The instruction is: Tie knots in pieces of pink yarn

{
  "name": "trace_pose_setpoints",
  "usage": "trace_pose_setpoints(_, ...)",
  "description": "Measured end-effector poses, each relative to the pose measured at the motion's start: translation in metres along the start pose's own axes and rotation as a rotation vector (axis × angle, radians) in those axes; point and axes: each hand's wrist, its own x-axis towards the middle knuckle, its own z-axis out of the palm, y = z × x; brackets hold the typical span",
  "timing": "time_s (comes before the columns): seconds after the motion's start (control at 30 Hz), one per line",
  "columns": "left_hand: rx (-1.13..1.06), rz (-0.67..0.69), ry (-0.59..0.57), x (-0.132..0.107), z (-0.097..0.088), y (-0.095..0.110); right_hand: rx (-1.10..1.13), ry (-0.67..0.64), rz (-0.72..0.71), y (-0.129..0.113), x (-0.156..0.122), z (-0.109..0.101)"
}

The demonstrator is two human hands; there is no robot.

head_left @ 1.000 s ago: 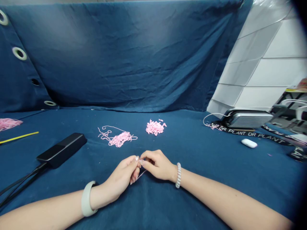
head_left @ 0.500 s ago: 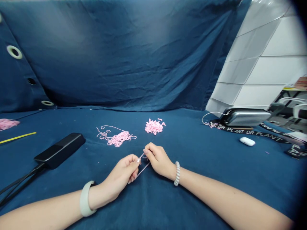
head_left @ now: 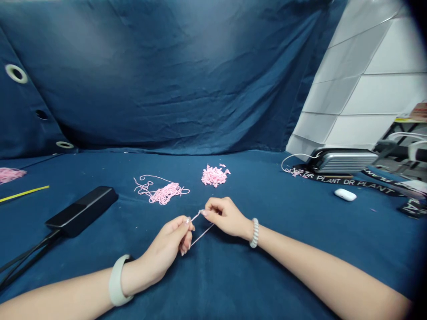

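Blue cloth (head_left: pixel 230 286) is covering the work surface, and a blue backdrop (head_left: pixel 183 80) is hanging behind it. 1 pink strand (head_left: pixel 202 234) is spanning the gap between 2 bare hands, above the near middle of the cloth. Left hand (head_left: pixel 167 244) is pinching it between thumb and forefinger; right hand (head_left: pixel 230 218) is gripping it likewise at the fingertips. A 2nd stretch is running straight from the left hand's lower fingers to beneath the right hand; cannot tell whether both stretches are forming 1 loop.

Handling, judged by eye: the strand is looking very light, limp and soft, probably surviving a mild pull but liable to curl or slip when slack. Thumb and fingertip close to the working point are probably giving the best hold, with the spare fingers tensioning the other stretch.

Beyond the left hand, a pink yarn tangle (head_left: pixel 165 194) is lying; beyond the right, a pile of pink bits (head_left: pixel 214 176) is sitting. Farther left, a black device (head_left: pixel 80 211) is resting near a yellow strip (head_left: pixel 25 193). Farther right, a white case (head_left: pixel 345 194) is lying near a lettered black strap (head_left: pixel 327 179), with a ribbed silver box (head_left: pixel 348 161) sitting just behind.
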Motion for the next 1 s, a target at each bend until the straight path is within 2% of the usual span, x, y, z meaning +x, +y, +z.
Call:
trace_pose_setpoints(0.1, -0.076, -0.004, 0.007, 0.001, 0.000, -0.001, 0.005, -0.020, 0.016, -0.003, 0.003, -0.017)
trace_pose_setpoints(0.17, -0.123, -0.013, 0.013, 0.001, 0.000, -0.002, -0.045, -0.119, 0.005, -0.007, 0.004, -0.028)
trace_pose_setpoints(0.3, -0.161, -0.028, 0.015, 0.001, 0.000, -0.002, -0.336, -0.380, -0.107, -0.019, 0.004, -0.040)
trace_pose_setpoints(0.43, -0.182, -0.038, 0.000, -0.001, 0.002, 0.000, -0.651, -0.487, -0.135, -0.031, 0.000, -0.041)
trace_pose_setpoints(0.53, -0.187, -0.043, 0.001, -0.002, 0.003, 0.002, -0.773, -0.470, -0.173, -0.040, -0.003, -0.043)
trace_pose_setpoints(0.7, -0.173, -0.057, -0.023, -0.002, 0.003, 0.001, -0.820, -0.321, -0.277, -0.052, -0.008, -0.058)
trace_pose_setpoints(0.77, -0.156, -0.057, -0.033, -0.002, 0.003, 0.000, -0.847, -0.328, -0.237, -0.054, -0.008, -0.064)
trace_pose_setpoints(0.9, -0.150, -0.051, -0.029, -0.003, 0.004, 0.001, -0.887, -0.496, -0.038, -0.051, -0.003, -0.076)
trace_pose_setpoints(1.0, -0.136, -0.068, -0.018, -0.003, 0.004, 0.002, -0.867, -0.505, 0.050, -0.051, 0.002, -0.088)
